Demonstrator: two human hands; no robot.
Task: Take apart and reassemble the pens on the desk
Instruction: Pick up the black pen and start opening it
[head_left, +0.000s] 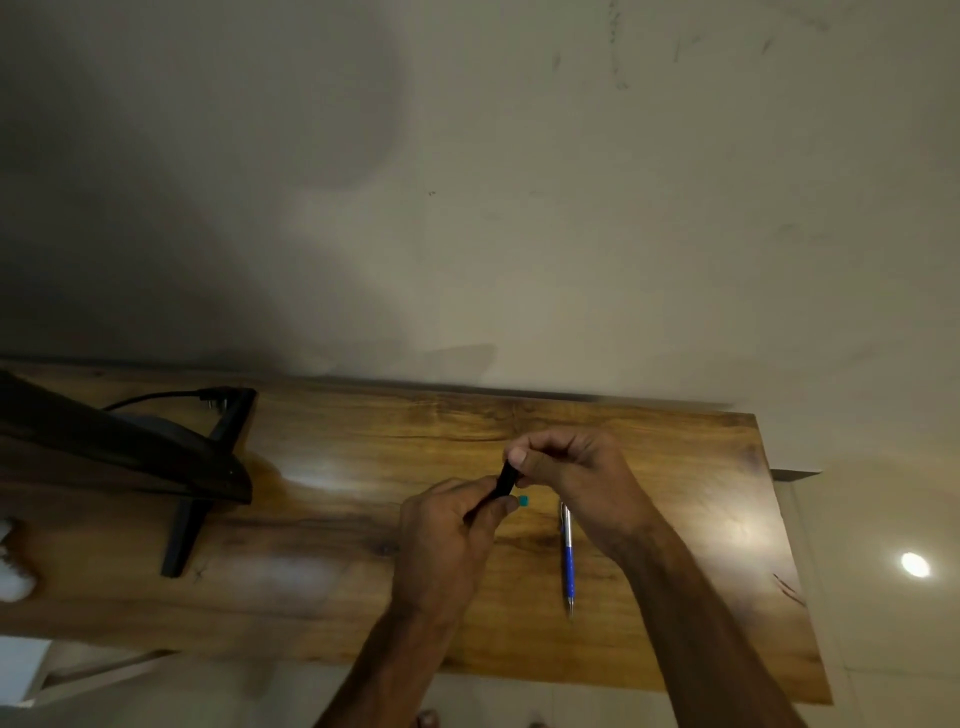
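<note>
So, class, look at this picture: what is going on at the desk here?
A person holds a black pen above the wooden desk, the left hand gripping its lower end, the right hand pinching its upper end. A small teal piece shows just beside the left hand; whether it is loose is unclear. A blue and silver pen lies on the desk by the right wrist.

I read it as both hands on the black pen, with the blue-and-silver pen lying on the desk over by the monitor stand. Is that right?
Not quite. The left hand and right hand do hold the black pen, but the blue-and-silver pen lies on the desk beside the right wrist, well away from the monitor stand. The head view shows this.
</note>
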